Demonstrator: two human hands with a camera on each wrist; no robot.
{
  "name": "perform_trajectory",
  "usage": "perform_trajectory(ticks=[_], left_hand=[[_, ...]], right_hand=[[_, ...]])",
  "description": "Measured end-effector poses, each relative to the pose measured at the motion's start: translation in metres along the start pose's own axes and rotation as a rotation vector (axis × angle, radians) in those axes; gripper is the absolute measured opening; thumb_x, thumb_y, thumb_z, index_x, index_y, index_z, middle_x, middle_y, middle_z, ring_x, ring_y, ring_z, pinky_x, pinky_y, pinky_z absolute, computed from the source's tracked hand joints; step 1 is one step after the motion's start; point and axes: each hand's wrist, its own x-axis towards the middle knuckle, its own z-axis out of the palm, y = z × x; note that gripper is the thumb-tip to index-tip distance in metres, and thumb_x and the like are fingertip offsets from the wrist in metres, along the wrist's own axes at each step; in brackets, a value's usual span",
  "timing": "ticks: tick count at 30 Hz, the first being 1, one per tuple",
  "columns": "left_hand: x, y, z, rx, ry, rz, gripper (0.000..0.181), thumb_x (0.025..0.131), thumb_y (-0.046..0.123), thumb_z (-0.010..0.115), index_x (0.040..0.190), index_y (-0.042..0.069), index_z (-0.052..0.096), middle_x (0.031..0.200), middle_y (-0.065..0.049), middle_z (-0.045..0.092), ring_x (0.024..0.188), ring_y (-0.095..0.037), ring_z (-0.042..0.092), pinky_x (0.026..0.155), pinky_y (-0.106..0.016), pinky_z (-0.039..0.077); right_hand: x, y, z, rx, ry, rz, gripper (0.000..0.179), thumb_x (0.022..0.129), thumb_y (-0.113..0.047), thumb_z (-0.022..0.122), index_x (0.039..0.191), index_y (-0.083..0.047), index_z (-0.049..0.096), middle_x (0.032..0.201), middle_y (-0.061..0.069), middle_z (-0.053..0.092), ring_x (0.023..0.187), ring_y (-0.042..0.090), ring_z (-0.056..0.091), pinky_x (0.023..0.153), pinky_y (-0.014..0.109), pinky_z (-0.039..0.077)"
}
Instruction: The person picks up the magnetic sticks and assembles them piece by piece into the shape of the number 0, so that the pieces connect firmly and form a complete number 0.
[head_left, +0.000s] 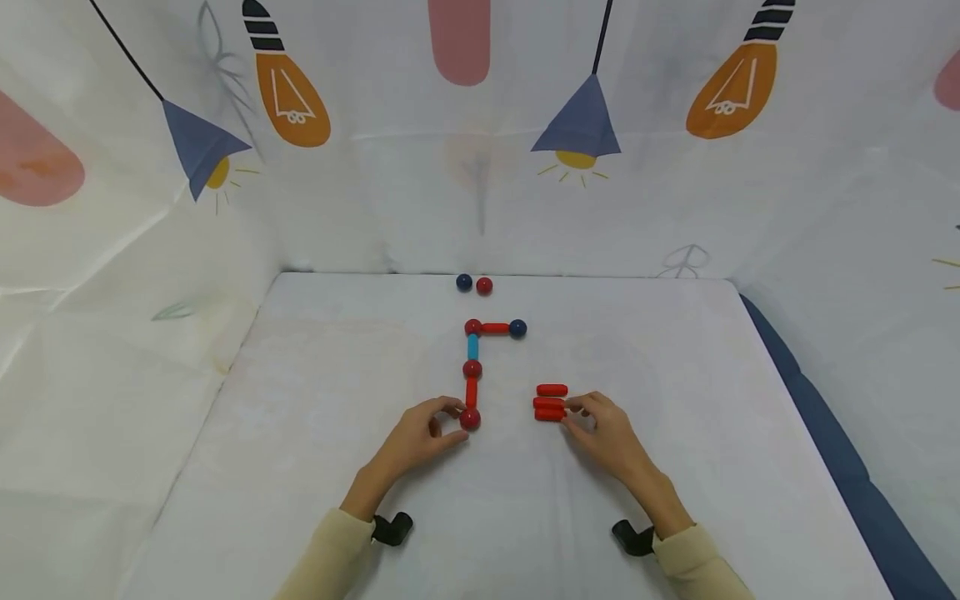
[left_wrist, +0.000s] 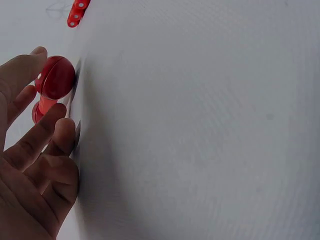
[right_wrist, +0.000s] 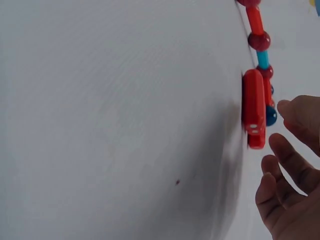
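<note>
"Holding anything?"
"Left hand (head_left: 420, 429) pinches the near red ball (head_left: 470, 419) at the chain (head_left: 472, 347) end."
"And the other?"
"Right hand (head_left: 606, 435), grip parted, just beside 3 red rods (head_left: 552, 390) right of the chain."

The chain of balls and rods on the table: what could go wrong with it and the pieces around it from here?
The left hand is at the nearest red ball; a tug there might bend or part the chain.
The right hand is beside three red rods lying close together, so reaching for one may knock another askew.
Two separate balls, dark blue and red, sit near the far edge of the table; a bump could roll them away.
</note>
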Motion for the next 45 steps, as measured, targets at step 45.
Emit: perform_trajectory(ticks=[45], left_hand=[[0.003,0.016,0.014,-0.141,0.093,-0.148,0.028,0.091,0.016,0.079,0.118,0.017,0.073,0.107,0.002,0.072,0.068,-0.01,0.054,0.062,-0.021,0.046]], right_hand=[[0.006,-0.005,0.019,0.111,-0.089,0.023,0.02,0.084,-0.003,0.083,0.103,-0.008,0.077,0.092,-0.002,0.073,0.078,0.009,0.058,0.071,0.023,0.055]])
